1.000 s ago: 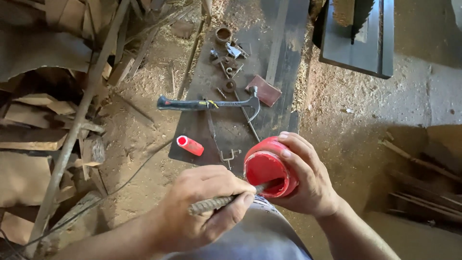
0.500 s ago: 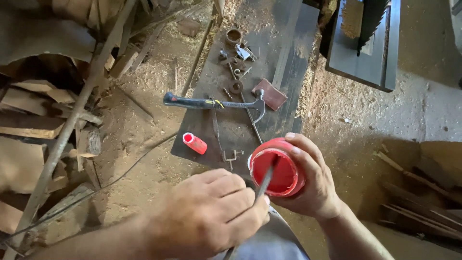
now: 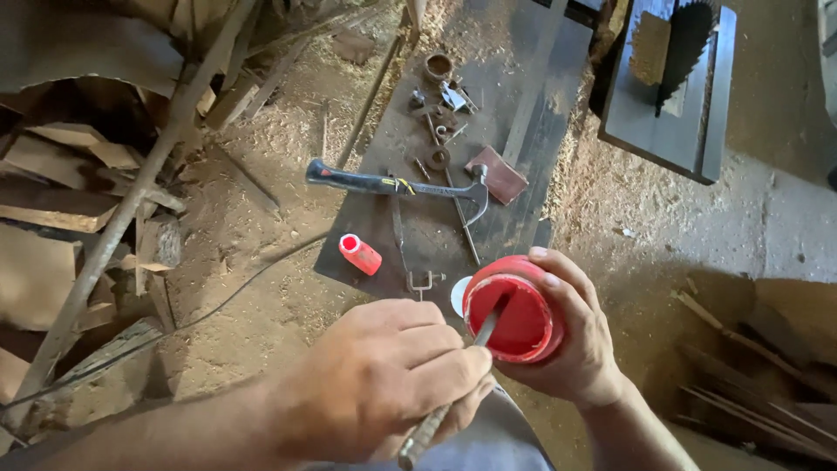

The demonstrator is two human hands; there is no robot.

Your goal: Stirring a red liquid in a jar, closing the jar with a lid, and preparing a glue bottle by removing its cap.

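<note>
**Down low: a red tin gripped over a dark metal sheet**

Here, a small red plastic cap-shaped bottle (image 3: 359, 254) lies on its side near the left edge of the dark metal sheet (image 3: 523, 131) that rests on the sawdust-strewn floor. A round red tin with a wet red inside (image 3: 514, 310) sits beyond the sheet's near edge, held in the air. On the sheet, a black-handled claw hammer (image 3: 392, 185) lies crosswise at the middle, with a brown rectangular pad (image 3: 497, 173) just beside its head. Rusty rings, bolts and small metal bits (image 3: 438, 96) cluster toward the far edge. A grey saw table with a circular toothed blade (image 3: 684, 52) stands off the sheet's far right corner. Rough wooden offcuts (image 3: 78, 174) pile up to the left.

The right hand (image 3: 571, 344) wraps its fingers around the tin, clasping it tilted. The left hand (image 3: 384, 375) is closed in a fist on a thin ridged metal rod (image 3: 445, 401), whose tip reaches into the tin.
</note>
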